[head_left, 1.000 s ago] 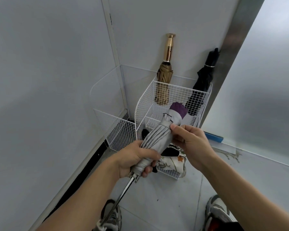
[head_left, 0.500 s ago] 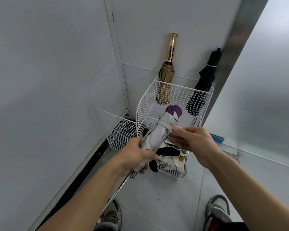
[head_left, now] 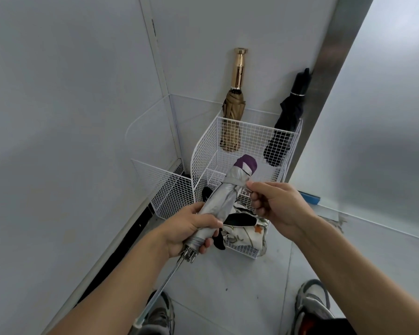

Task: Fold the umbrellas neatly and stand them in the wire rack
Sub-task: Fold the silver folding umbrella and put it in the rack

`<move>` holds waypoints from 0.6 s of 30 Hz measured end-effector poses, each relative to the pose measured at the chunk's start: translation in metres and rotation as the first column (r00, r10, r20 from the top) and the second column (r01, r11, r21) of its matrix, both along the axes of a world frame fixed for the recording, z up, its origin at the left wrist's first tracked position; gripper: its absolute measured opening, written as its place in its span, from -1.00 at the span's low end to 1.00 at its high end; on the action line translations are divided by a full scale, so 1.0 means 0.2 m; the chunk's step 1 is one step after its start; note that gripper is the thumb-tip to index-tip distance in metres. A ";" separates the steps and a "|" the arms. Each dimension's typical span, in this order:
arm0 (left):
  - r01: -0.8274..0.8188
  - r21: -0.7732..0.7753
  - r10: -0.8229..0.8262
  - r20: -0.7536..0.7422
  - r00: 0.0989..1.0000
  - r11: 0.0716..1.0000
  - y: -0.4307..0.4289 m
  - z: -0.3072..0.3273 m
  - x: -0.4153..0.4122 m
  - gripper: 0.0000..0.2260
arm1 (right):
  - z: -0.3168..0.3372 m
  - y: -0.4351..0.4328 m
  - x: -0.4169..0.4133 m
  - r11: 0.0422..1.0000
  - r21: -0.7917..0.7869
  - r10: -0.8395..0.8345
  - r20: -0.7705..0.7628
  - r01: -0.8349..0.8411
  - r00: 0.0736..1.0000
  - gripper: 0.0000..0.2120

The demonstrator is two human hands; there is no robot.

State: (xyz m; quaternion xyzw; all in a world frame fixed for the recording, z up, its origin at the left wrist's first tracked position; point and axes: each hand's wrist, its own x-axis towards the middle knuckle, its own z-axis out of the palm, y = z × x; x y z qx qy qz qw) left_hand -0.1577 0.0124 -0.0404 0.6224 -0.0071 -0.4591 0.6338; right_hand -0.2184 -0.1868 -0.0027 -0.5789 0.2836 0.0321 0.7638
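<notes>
My left hand (head_left: pixel 191 230) grips the lower end of a rolled silver umbrella (head_left: pixel 224 201) with a purple tip, its metal shaft running down toward my feet. My right hand (head_left: pixel 273 204) pinches the strap wrapped round the canopy near the purple end. Behind it stands the white wire rack (head_left: pixel 252 131) in the corner. A gold-handled tan umbrella (head_left: pixel 232 117) and a black umbrella (head_left: pixel 286 124) stand upright in its rear part. A white patterned umbrella (head_left: pixel 247 233) lies loosely in the rack's front section.
A second, lower white wire basket (head_left: pixel 165 189) sits left of the rack against the wall. A metal door frame (head_left: pixel 329 56) rises at right, with a blue object (head_left: pixel 309 197) at its foot. My shoes (head_left: pixel 312 308) are on the tiled floor.
The strap has been drawn round the silver umbrella's canopy, and my right hand moved slightly right, pulling the strap end. The umbrella tilted a little more upright.
</notes>
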 end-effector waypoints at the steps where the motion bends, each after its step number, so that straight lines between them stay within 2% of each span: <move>1: -0.006 -0.019 0.006 -0.015 1.000 1.000 0.00 0.00 0.00 -0.79 | 0.00 0.00 0.00 1.000 -0.009 0.003 0.002 -0.003 1.000 -0.87; 5: -0.014 -0.103 0.005 -0.085 0.996 0.995 -0.01 0.01 -0.02 -0.78 | -0.03 0.00 0.00 0.998 -0.059 0.000 0.007 0.001 1.000 -0.79; 11: 0.054 -0.245 -0.102 -0.187 0.977 0.968 0.01 0.02 -0.03 -0.67 | -0.06 0.02 0.01 0.989 -0.141 0.045 -0.003 -0.045 0.999 -0.83; 15: 0.117 -0.281 -0.183 -0.222 0.958 0.953 0.01 0.03 -0.05 -0.78 | -0.07 0.02 0.01 0.971 -0.231 0.054 -0.022 -0.057 0.998 -0.73; 17: 0.147 -0.346 -0.241 -0.247 0.939 0.927 0.02 0.03 -0.05 -0.74 | -0.07 0.02 0.00 0.979 -0.179 0.096 -0.021 -0.099 0.995 -0.63; 18: 0.168 -0.387 -0.281 -0.257 0.925 0.906 0.02 0.04 -0.04 -0.73 | -0.07 0.03 0.00 0.985 -0.101 0.140 0.001 -0.139 0.990 -0.58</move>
